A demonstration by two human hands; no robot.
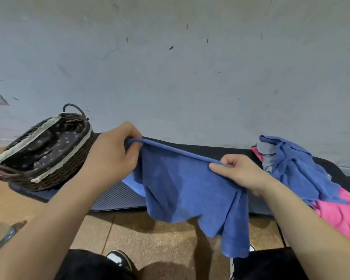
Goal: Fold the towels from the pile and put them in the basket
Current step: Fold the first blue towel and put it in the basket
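A blue towel [188,188] hangs in the air above the dark mat [117,197], stretched by its top edge between both hands. My left hand [111,152] pinches the left end of that edge. My right hand [236,170] pinches the right end, thumb on top. The towel's lower part droops unevenly toward the floor. A brown wicker basket [55,174] with a dark flowered lining stands on the mat at the left, just beyond my left hand. The pile of towels [303,170], blue, grey and pink, lies on the mat at the right.
A pale wall [170,67] rises right behind the mat. In front of the mat is cork-coloured floor [150,235]. My knees in black trousers and a shoe [119,259] show at the bottom edge. A clear plastic bottle [0,233] lies at the lower left.
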